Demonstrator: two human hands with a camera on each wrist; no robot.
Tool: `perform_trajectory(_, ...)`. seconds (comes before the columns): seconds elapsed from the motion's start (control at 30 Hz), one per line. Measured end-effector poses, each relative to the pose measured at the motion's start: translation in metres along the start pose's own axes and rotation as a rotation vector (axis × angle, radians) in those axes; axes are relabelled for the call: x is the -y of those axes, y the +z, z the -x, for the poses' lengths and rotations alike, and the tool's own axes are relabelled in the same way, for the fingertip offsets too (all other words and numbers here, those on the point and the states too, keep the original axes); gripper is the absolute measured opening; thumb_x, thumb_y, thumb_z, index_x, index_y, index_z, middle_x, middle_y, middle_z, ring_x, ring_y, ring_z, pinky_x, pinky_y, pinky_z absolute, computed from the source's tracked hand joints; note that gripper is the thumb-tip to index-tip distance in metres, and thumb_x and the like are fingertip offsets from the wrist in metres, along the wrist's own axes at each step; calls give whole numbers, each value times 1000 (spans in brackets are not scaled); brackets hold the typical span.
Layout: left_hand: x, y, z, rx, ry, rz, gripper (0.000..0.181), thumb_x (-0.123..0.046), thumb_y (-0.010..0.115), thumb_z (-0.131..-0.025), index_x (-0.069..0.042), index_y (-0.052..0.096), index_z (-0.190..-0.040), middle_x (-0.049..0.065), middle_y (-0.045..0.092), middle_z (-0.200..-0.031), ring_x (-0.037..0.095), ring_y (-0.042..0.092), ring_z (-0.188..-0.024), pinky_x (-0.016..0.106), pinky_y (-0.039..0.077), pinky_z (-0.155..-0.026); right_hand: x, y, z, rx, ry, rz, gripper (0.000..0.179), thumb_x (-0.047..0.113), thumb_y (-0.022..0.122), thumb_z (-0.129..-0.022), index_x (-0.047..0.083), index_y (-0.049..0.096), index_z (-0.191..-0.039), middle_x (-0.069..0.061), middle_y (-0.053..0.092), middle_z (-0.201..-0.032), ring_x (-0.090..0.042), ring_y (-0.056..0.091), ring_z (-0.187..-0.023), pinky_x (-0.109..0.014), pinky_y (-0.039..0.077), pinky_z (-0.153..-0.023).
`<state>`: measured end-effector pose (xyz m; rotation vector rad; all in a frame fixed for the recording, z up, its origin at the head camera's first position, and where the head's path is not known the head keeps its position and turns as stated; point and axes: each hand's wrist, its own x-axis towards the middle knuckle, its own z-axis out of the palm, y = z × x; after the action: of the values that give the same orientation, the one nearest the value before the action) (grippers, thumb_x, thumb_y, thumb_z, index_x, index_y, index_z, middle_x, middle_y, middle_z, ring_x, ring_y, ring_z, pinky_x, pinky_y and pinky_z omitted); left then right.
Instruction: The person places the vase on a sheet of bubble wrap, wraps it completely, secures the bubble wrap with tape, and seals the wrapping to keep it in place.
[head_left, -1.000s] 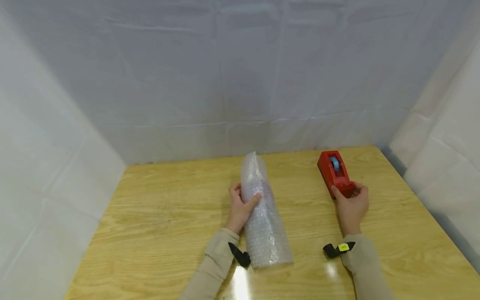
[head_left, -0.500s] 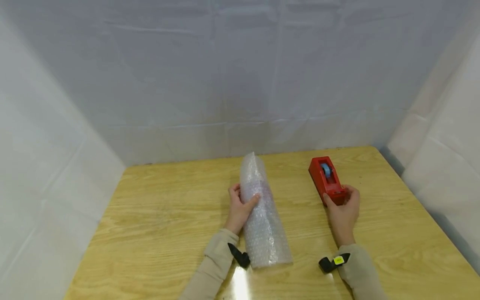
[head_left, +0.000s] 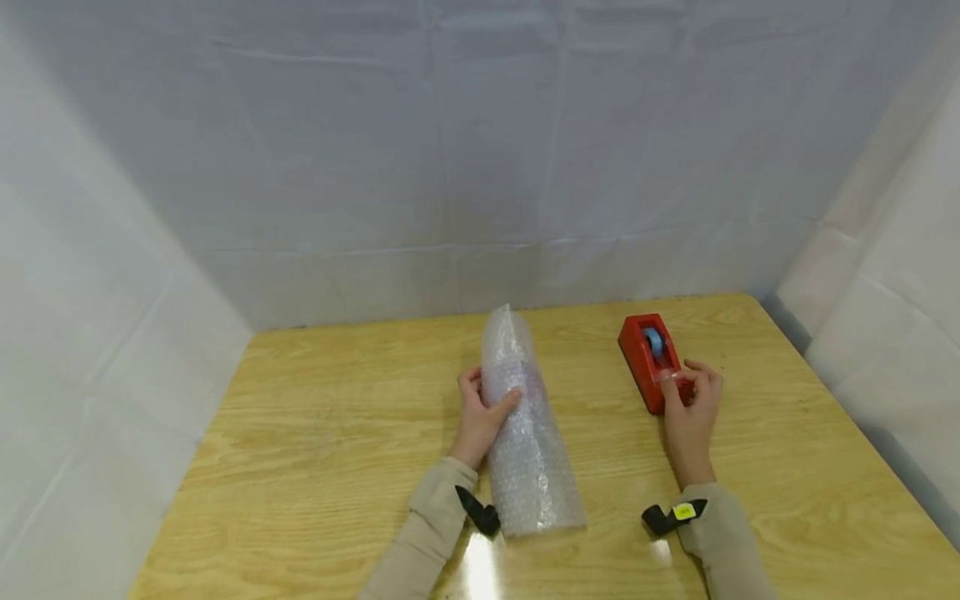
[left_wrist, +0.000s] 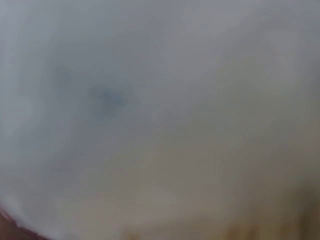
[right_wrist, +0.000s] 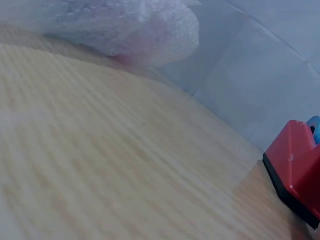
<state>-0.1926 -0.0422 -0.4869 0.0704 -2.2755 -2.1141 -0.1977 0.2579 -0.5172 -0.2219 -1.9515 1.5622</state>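
A roll of clear bubble wrap [head_left: 528, 442] lies lengthwise on the table, with something faintly purple showing through its middle. My left hand [head_left: 480, 421] grips it from the left side, thumb on top and fingers behind. To the right stands a red tape dispenser [head_left: 645, 362] holding a blue-cored tape roll [head_left: 654, 342]. At the dispenser's front end, my right hand [head_left: 692, 421] pinches the clear tape [head_left: 666, 377] between thumb and fingers. In the right wrist view the dispenser [right_wrist: 295, 165] shows only in part, and that hand is almost wholly outside. A blurred grey surface fills most of the left wrist view.
The wooden table [head_left: 322, 433] carries both things. White sheeting [head_left: 480, 167] rises behind the table's back edge and on both sides. Each sleeve cuff bears a black wrist camera, such as the right one [head_left: 663, 521].
My right hand has drawn the dispenser slightly left and nearer, then shifted from holding its front end to pinching the tape there. The left hand and the bubble wrap have stayed put.
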Motion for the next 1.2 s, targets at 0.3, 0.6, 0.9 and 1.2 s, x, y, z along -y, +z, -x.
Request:
perform_trajectory(0.3,1,0,0,-13,12,13,75,-24,77,-84,-4,28,-137,24,43,-137,37,47,-124,51,37,-106,12,4,-1,5,126,-185,26,9,54,-101,-17,53,-102,-21,45,-136,-21,41,-123,-21,31,-96)
perform_trajectory(0.6,1,0,0,-21,21,25,73,-21,76,-85,-5,28,-137,24,44,-137,37,47,-123,51,37,-105,27,7,0,-158,318,-220,24,13,62,-96,-3,56,-79,3,47,-116,-13,43,-110,-26,33,-90)
perform_trajectory(0.9,1,2,0,-23,21,4,74,-22,76,-85,-5,28,-138,23,44,-137,36,48,-123,50,38,-105,39,4,7,-267,433,-339,25,9,64,-93,4,53,-70,3,49,-75,-13,46,-74,-25,37,-68)
perform_trajectory(1.2,2,1,1,-13,11,7,74,-22,75,-87,-6,26,-140,22,43,-138,36,46,-125,51,37,-105,26,5,13,-356,248,-830,31,-16,48,-89,-3,47,-60,-9,50,-57,-20,54,-51,-26,51,-51)
